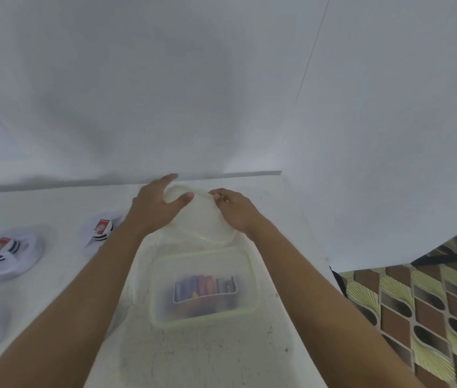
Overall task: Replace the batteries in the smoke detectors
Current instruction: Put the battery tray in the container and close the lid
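I see both hands on the clear lid (203,221), just beyond the open container (250,260) on the counter (221,359): left hand (155,204) clasps its far corner, right hand (235,211) pinches its rim; the batteries (204,287) lie inside, smoke detectors (11,253) sit left

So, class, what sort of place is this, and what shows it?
Probably a home work corner: a white worktop against a plain wall, patterned tiles beside it, and detectors laid out by a box of batteries.

Box (162,289) & lid (204,217): translucent plastic, pale-green rims. Desk (193,354): matt white, scuffed w/ dark specks. Smoke detectors (11,253): smooth white plastic.
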Motion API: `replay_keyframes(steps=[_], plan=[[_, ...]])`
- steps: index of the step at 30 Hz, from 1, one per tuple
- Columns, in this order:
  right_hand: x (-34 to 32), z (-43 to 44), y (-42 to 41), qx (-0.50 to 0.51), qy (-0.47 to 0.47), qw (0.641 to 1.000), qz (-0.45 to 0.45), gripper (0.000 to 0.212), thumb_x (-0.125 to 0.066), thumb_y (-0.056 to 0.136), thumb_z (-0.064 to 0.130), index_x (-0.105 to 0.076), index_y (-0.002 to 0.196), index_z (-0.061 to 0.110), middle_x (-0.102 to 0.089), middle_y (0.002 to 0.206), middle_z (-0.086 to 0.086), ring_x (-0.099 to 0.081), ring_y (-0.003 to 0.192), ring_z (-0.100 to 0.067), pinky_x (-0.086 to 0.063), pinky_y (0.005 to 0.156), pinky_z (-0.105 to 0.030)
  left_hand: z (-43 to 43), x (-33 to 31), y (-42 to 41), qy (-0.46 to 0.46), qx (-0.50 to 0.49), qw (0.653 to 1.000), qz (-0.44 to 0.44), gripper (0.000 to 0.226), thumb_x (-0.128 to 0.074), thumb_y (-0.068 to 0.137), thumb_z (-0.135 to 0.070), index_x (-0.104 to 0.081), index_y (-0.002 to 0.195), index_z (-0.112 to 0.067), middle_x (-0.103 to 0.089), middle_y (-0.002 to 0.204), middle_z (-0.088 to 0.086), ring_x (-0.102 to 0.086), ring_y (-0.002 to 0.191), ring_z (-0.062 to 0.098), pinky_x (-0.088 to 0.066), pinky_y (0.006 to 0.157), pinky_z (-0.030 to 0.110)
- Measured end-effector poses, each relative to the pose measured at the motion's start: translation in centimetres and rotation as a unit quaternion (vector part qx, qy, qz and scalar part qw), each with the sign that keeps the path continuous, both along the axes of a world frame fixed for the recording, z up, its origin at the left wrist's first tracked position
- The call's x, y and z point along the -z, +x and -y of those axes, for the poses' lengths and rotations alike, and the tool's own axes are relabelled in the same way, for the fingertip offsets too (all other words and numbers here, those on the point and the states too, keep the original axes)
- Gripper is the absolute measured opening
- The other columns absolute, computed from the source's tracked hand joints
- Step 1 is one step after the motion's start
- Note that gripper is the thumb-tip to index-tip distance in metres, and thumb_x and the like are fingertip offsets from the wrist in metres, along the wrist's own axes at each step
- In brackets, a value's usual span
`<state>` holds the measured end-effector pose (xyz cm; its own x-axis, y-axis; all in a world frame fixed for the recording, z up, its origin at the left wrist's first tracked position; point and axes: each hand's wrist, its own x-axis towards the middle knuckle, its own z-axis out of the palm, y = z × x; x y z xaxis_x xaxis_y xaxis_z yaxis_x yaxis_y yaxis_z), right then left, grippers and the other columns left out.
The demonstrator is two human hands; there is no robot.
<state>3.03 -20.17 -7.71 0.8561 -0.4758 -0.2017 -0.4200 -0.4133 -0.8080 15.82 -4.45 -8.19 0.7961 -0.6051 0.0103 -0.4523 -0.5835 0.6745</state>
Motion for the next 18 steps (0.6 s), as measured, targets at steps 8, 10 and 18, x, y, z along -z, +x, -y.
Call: replay_keyframes(steps=[8, 10, 18], plan=[[0.9, -0.7, 0.2, 0.030, -0.042, 0.998, 0.038, 0.036, -0.035, 0.108, 0.030, -0.063, 0.130, 0.025, -0.067, 0.122, 0.003, -0.060, 0.107, -0.018, -0.047, 0.094, -0.031, -1.1, 1.3, 0.3, -0.059, 0.047, 0.991, -0.112, 0.065, -0.069, 0.082, -0.058, -0.042, 0.140, -0.047, -0.042, 0.146, -0.019, -0.038, 0.137, 0.013, -0.033, 0.113, 0.040], [1.0, -0.8, 0.1, 0.036, -0.043, 0.997, 0.051, 0.036, -0.036, 0.108, 0.029, -0.063, 0.131, 0.023, -0.067, 0.125, 0.003, -0.059, 0.106, -0.016, -0.044, 0.091, -0.027, -1.2, 1.5, 0.4, -0.059, 0.047, 0.991, -0.113, 0.068, -0.068, 0.079, -0.064, -0.040, 0.140, -0.049, -0.042, 0.148, -0.018, -0.038, 0.137, 0.014, -0.033, 0.114, 0.043], [1.5, -0.9, 0.1, 0.044, -0.049, 0.996, 0.065, 0.036, -0.037, 0.108, 0.027, -0.065, 0.130, 0.021, -0.067, 0.128, 0.003, -0.058, 0.115, -0.016, -0.038, 0.089, -0.022, -1.3, 1.7, 0.5, -0.068, 0.062, 0.986, -0.136, 0.067, -0.064, 0.081, -0.066, -0.038, 0.141, -0.052, -0.038, 0.152, -0.016, -0.037, 0.138, 0.014, -0.035, 0.114, 0.047]])
